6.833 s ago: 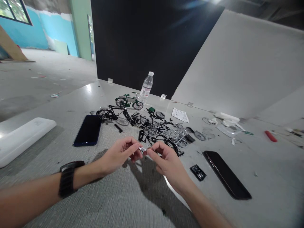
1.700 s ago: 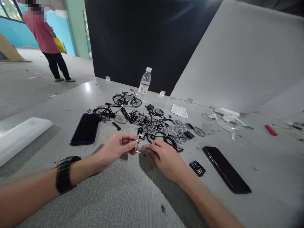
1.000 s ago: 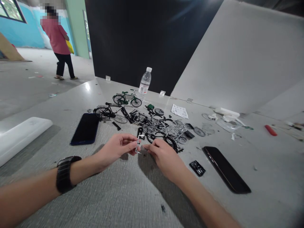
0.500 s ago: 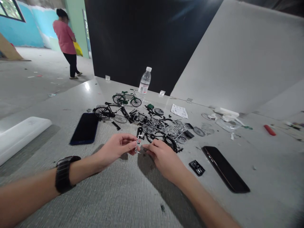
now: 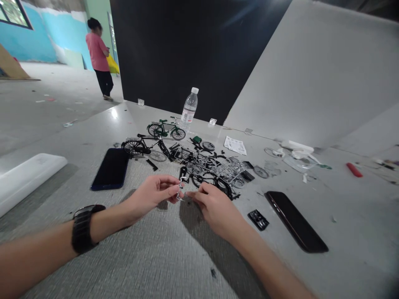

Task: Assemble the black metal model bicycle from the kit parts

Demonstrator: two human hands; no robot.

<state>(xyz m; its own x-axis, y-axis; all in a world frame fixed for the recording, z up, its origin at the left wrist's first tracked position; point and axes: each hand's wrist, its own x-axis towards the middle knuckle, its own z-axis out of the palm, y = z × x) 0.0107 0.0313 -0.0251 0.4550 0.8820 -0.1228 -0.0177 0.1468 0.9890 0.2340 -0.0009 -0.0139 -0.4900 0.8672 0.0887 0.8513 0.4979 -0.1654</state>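
1. Grip comes first: our left hand pinches a small silver part between thumb and bent forefinger, the fingers closed down to its thickness. One end juts out above the fingertips and the other below, so we have its open side facing our other hand.
2. On our right hand, thumb and forefinger come nearly together just beside the part's lower half — we cannot tell whether a tiny piece sits between those tips, or whether they touch the silver.
3. To do this well, we judge that the left pinch should be firm yet light, since something so slim could bend or spring away. We would let the left hand act as a vice and leave the fine movement to the right fingertips.
4. Our forearms slant in from the two lower corners, a black watch on the left wrist, and the hands meet low over the grey table. The right hand shows its back, fingers curled inward. Bracing the edges of both hands on the table would probably steady us.
5. We have the part in the air, on the near side of the pile of bicycle parts — a sensible spot, we think, as anything dropped among those loose bits could be hard to find.
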